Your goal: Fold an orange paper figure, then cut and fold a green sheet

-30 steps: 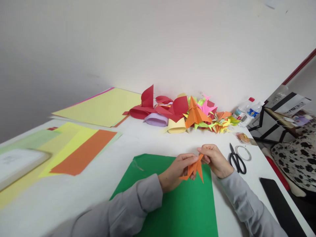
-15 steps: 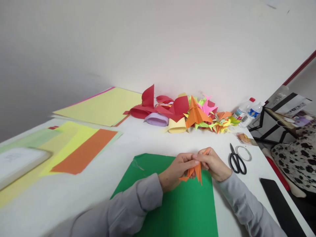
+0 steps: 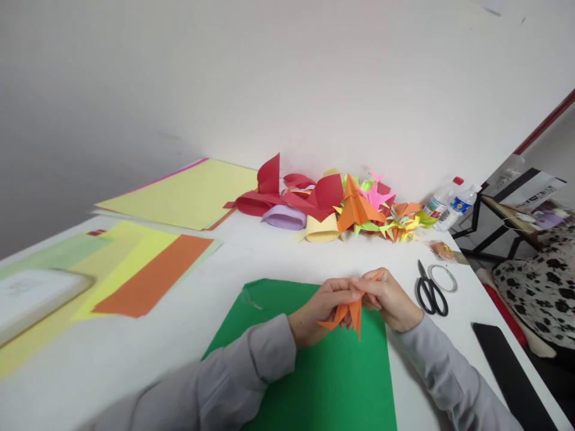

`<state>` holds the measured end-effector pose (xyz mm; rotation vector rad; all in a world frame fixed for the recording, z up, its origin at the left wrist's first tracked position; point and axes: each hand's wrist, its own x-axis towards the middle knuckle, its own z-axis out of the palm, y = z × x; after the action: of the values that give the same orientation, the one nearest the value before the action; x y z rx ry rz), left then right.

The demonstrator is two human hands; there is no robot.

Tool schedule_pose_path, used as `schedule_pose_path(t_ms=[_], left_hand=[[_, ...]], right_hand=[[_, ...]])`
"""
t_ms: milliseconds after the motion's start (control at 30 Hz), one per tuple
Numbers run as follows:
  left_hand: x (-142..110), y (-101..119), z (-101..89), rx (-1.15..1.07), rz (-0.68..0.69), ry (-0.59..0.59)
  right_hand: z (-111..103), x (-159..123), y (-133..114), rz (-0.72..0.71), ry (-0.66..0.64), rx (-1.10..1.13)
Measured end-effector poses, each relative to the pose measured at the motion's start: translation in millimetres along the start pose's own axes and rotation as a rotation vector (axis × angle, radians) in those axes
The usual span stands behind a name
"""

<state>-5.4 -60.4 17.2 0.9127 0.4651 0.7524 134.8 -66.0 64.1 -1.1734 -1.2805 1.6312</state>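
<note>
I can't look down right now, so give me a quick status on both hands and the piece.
Left hand, right hand: both gripping orange folded paper. Held above green sheet. Scissors rightward, not blocking.

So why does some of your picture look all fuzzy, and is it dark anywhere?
In the head view, the flat white box at the left edge is blurry, its print unreadable; the plain pale wall is dimmer at the left, brighter in the middle; the black-handled metal scissors look sharper; no strong glare shows. Why it's fuzzy, I can't tell.
</note>
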Motion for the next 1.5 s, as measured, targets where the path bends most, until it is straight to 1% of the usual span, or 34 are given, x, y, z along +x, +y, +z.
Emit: schedule_pose_path(t_ms=[167, 333, 600, 767, 933, 1067, 1200, 1333, 1433, 1500], left_hand=[[-1.0, -0.7, -0.5, -0.024, 0.011, 0.033], [-2.3, -0.1, -0.4, -0.051, -0.011, 0.026], [-2.9, -3.6, -1.2, -0.086, -0.014, 0.029], [-1.4, -3.4, -1.0, -0.128, -0.013, 0.009], [-1.7, -0.3, 1.1, -0.151, -0.021, 0.008], [-1.9, 1.4, 2.8, -0.188, 0.007, -0.007], [0.0, 0.1, 1.7, -0.122, 0.025, -0.004], [0.5, -1.3, 1.0, -0.019, 0.054, 0.013], [-0.6, -0.8, 1.9, -0.015, 0.064, 0.041], [-0.8, -0.2, 2.3, -0.002, 0.082, 0.071]], right_hand=[[-1.9, 0.0, -2.5, -0.018, 0.002, 0.012], [-4.9, 0.7, -3.5, -0.014, 0.012, 0.004], [-11.4, -0.7, -13.2, -0.019, -0.050, -0.027], [-13.9, 0.2, -11.7, -0.042, 0.007, -0.053], [-11.6, 3.8, -6.1, -0.014, 0.037, 0.031], [-11.7, 6.6, -3.3, 0.019, 0.041, 0.105], [-14.2, 8.7, -2.0, 0.024, 0.023, 0.161], [-16.1, 9.4, -2.9, -0.047, 0.057, 0.215], [-17.1, 8.9, -2.6, -0.127, 0.069, 0.217], [-18.7, 9.0, -0.7, -0.168, 0.051, 0.219]])
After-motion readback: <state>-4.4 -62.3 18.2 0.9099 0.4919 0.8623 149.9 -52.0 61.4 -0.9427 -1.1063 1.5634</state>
